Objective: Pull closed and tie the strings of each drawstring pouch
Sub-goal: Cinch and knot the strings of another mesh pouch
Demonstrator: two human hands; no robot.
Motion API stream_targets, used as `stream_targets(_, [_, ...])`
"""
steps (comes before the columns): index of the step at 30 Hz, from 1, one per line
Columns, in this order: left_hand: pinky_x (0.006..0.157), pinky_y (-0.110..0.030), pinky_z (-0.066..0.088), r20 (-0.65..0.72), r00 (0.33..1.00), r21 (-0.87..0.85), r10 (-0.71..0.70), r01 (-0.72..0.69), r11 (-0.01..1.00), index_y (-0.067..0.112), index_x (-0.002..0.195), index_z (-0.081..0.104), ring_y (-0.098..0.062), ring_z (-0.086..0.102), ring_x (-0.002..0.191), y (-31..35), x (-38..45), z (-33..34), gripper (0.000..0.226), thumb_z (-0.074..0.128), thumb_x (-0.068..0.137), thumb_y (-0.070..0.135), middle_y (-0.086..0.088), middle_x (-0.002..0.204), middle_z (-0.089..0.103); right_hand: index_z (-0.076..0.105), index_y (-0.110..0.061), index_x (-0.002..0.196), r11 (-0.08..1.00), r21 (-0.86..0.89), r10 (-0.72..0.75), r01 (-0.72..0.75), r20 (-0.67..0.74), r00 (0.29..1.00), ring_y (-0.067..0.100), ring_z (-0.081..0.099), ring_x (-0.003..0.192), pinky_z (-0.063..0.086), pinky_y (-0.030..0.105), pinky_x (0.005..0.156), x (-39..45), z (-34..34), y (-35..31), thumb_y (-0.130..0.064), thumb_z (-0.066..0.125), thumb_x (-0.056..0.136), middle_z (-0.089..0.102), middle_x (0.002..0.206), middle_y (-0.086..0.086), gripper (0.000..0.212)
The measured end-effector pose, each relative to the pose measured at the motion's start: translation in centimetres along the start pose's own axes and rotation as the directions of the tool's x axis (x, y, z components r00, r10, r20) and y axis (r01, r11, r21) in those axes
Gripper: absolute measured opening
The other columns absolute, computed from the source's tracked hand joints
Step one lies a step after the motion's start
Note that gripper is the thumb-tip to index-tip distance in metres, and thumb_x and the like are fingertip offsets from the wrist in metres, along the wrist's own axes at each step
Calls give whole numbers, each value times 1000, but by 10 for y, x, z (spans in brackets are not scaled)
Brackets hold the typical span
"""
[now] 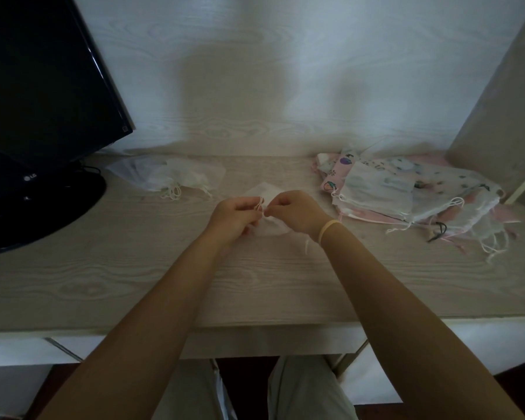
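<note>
A small white drawstring pouch lies on the desk in the middle, mostly hidden under my hands. My left hand pinches a loop of its white strings between curled fingers. My right hand pinches the strings from the other side, fingertips almost touching the left hand's. A loose string end trails below my right wrist. A pile of white pouches with gathered strings sits at the back left. A heap of flat printed and white pouches lies at the right.
A black monitor on a round stand fills the left side of the desk. A wall panel rises at the far right. The pale wood desk's front edge runs above my knees.
</note>
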State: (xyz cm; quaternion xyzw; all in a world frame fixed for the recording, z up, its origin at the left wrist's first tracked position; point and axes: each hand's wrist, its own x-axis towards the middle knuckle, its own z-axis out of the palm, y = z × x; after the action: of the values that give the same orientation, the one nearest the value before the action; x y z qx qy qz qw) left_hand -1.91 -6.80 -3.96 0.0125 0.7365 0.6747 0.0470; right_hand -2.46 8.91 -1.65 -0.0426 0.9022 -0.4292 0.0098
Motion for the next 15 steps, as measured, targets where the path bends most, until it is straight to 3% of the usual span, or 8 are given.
stream_targets(4, [53,-12,45,18,997,133,81,-83,988,22,102,72,1,59,58,2,0,2,23,69,86,5,8,74,68,73,-5,85,998,18,-58,57,24,998,1,43,49,33,19,51,-1,-8,-14,-21,64,85,52,58,-8,18])
stream_targets(8, [51,-8,41,50,991,220,124,-132,966,20,81,72,7,55,49,2,2,5,8,72,87,14,16,57,62,73,-7,82,995,40,-94,94,11,995,-6,49,46,36,18,53,0,-9,-24,-18,60,88,58,59,-10,18])
stream_targets(10, [47,-12,38,54,991,236,122,-131,963,17,70,69,1,51,46,1,2,6,19,71,88,21,11,52,58,75,-12,93,978,173,-116,113,9,993,-6,57,64,43,18,63,-1,-9,-27,-14,59,87,68,77,-6,18])
stream_targets(12, [51,-16,40,46,995,231,89,-97,968,12,78,73,-7,53,53,3,1,6,17,70,89,25,1,61,62,73,-22,104,934,318,-149,161,-61,987,3,60,96,47,20,82,0,-11,-24,-4,53,85,68,108,-5,33])
stream_targets(13, [52,-17,41,49,996,222,75,-84,971,13,81,75,-8,54,55,4,2,4,17,68,90,26,0,67,64,72,-24,106,932,304,-171,195,-103,980,6,59,102,47,20,88,1,-12,-21,2,50,82,66,115,-4,41])
stream_targets(15, [51,-19,41,51,998,182,43,-52,982,17,80,73,-8,55,57,6,3,1,18,64,93,23,2,73,68,73,-14,104,959,159,-224,236,-95,970,6,62,92,47,16,84,2,-12,-13,10,49,79,69,111,4,42])
